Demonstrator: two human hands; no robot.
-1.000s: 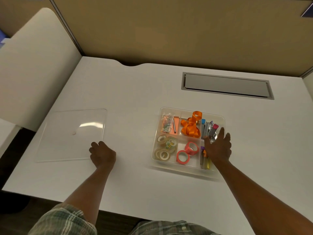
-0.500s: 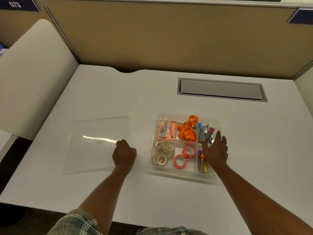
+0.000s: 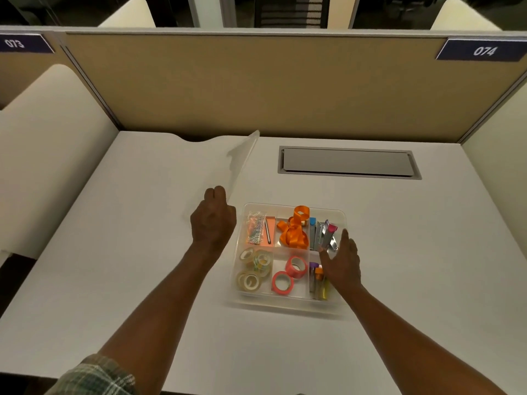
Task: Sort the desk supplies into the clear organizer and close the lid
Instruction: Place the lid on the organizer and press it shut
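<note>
Left hand (image 3: 212, 220) pinches the tilted lid (image 3: 242, 158) at the organizer's (image 3: 285, 305) ten o'clock; right hand (image 3: 340, 263) lies flat at three. So thin a pinch may slip.

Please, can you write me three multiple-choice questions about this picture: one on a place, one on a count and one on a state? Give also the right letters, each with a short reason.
1. Where in the clear plastic organizer does the orange satin ribbon lie?
A. far row, middle compartment
B. near row, left compartment
C. near row, right compartment

2. How many pink tape rolls are in the organizer?
A. one
B. two
C. four

3. What is the state of the clear flat lid?
A. closed on the organizer
B. lying flat on the desk
C. raised and tilted, held by the left hand

Answers: 1 A, the ribbon fills the middle compartment of the far row. 2 B, two pink rings lie side by side in the near middle compartment. 3 C, the left hand grips the lid's near end and its far corner points up.
</note>
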